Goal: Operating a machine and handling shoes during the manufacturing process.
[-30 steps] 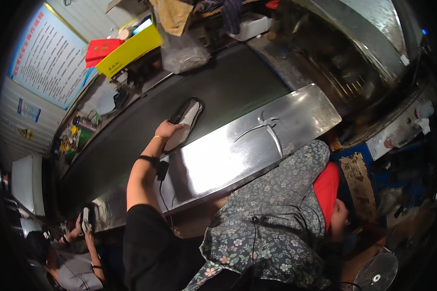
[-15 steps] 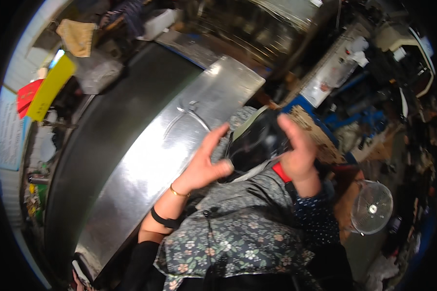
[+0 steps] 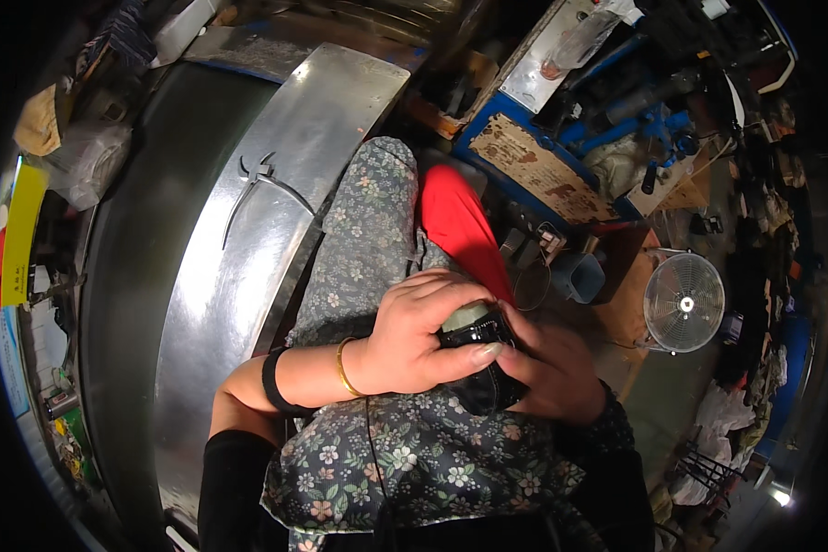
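A glossy black shoe upper [image 3: 484, 386] with pale stitching is held low over my lap. A rounded grey-green part [image 3: 465, 316] shows at its top end. My left hand [image 3: 419, 327] wraps it from the left, thumb pressed along the black leather. From the right, my right hand [image 3: 561, 368] closes on it, its thumb near the left one. The palms hide much of the piece. A pair of metal pincers [image 3: 265, 169] lies with curved handles spread on the shiny metal worktop [image 3: 221, 313], apart from both hands.
A dark belt-like surface [image 3: 138, 304] runs along the worktop's far left side. A floral apron [image 3: 368, 212] and red cloth [image 3: 455, 216] cover my legs. Off to the right stand a blue-framed machine [image 3: 543, 166], a light-blue bin [image 3: 578, 276] and a round fan [image 3: 685, 304].
My hands, apart with fingers spread around the black upper before, have come together and closed on it. It is nearer my body now. The view has shifted, so the worktop sits further left.
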A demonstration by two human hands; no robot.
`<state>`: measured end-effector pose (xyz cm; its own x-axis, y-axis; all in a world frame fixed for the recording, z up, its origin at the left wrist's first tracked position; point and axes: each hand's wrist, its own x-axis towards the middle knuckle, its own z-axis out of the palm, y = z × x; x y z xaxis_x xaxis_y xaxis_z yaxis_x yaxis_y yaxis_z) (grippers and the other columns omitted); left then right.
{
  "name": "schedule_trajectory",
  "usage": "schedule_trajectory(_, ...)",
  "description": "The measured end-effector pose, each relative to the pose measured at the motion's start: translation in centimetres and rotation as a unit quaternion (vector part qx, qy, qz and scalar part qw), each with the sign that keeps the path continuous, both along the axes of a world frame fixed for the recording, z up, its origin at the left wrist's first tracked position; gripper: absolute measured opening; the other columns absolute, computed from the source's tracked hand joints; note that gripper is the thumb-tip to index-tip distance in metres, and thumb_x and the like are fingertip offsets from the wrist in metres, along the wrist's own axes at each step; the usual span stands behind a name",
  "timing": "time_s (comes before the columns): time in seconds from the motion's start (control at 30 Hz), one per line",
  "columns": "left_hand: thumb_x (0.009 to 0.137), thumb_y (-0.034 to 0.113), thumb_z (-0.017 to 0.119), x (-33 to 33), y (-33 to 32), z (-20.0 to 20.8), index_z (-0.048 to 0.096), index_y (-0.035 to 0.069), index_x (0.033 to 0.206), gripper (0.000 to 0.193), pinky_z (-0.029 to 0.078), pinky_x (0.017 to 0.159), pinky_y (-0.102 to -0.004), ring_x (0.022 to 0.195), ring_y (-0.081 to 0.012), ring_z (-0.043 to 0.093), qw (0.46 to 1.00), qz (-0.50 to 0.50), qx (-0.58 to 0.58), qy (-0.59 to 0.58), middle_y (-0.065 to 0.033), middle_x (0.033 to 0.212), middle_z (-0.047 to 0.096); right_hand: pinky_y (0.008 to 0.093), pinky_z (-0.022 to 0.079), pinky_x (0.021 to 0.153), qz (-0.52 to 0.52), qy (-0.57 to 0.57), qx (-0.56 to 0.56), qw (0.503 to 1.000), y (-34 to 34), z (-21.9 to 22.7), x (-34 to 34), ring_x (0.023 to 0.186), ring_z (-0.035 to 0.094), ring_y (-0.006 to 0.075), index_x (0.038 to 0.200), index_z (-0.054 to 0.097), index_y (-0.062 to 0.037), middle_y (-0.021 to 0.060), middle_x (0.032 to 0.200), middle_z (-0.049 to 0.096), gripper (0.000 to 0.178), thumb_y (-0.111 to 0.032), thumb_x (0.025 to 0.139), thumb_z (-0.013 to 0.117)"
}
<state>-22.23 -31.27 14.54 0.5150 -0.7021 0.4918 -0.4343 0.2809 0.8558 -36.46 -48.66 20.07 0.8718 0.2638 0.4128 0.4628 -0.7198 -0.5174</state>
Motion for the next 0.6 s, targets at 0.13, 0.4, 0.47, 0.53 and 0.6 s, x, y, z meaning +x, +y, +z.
schedule_trajectory(0.13, 0.085, 0.035, 0.072, -0.1, 0.4, 0.2, 0.066, 0.001, 0.107, 0.041, 0.053, 0.079, -0.0415, 0.086, -0.0345, 0.068, 1.000, -0.002, 0.004, 0.027, -0.0154, 0.092, 0.070, 0.0351, 0.058, 0.071, 0.003, 0.039, -0.011, 0.999, 0.2, 1.2, 0.3, 0.089, 0.070, 0.0294, 0.132, 0.059, -0.0103, 0.0306, 0.135, 0.054, 0.061, -0.042, 0.083, 0.074)
schedule_trajectory(0.4, 0.079, 0.061, 0.070, 3.5, 1.5, 1.3, 0.059, 0.002, 0.128, 0.077, 0.037, 0.109, -0.0522, 0.125, -0.0367, 0.055, 0.954, 0.138, 0.085, -0.250, -0.0202, 0.130, 0.060, 0.0354, 0.052, 0.093, -0.077, 0.147, 0.493, 0.854, 3.4, -9.2, 6.4, 0.112, 0.065, 0.0227, 0.130, 0.061, -0.0038, 0.0156, 0.134, 0.059, 0.055, -0.029, 0.085, 0.079)
schedule_trajectory(0.47, 0.082, 0.043, 0.075, 6.2, 0.6, -0.7, 0.060, 0.005, 0.127, 0.061, 0.040, 0.107, -0.0485, 0.123, -0.0372, 0.055, 0.939, 0.159, 0.168, -0.255, -0.0200, 0.128, 0.060, 0.0323, 0.050, 0.091, -0.122, 0.156, 0.488, 0.850, 3.9, -15.4, 7.3, 0.107, 0.061, 0.0142, 0.126, 0.061, -0.0013, 0.0115, 0.124, 0.064, 0.040, -0.023, 0.095, 0.070)
schedule_trajectory(0.53, 0.086, 0.023, 0.074, 9.8, -0.7, -4.5, 0.060, 0.006, 0.126, 0.045, 0.046, 0.101, -0.0395, 0.113, -0.0295, 0.061, 0.969, 0.175, 0.160, -0.076, -0.0142, 0.120, 0.064, 0.0302, 0.052, 0.079, -0.156, 0.259, 0.442, 0.844, 2.3, -16.4, 10.1, 0.090, 0.062, 0.0096, 0.114, 0.065, 0.0010, 0.0092, 0.101, 0.071, 0.026, -0.019, 0.098, 0.064)
schedule_trajectory(0.6, 0.089, 0.014, 0.071, 13.1, -0.7, -4.5, 0.059, 0.005, 0.127, 0.041, 0.049, 0.092, -0.0302, 0.104, -0.0177, 0.063, 0.944, 0.081, 0.174, 0.269, -0.0070, 0.114, 0.066, 0.0295, 0.049, 0.064, -0.182, 0.289, 0.385, 0.857, 0.8, -16.4, 13.7, 0.073, 0.056, 0.0055, 0.098, 0.067, 0.0034, 0.0054, 0.075, 0.069, 0.024, -0.021, 0.098, 0.063)
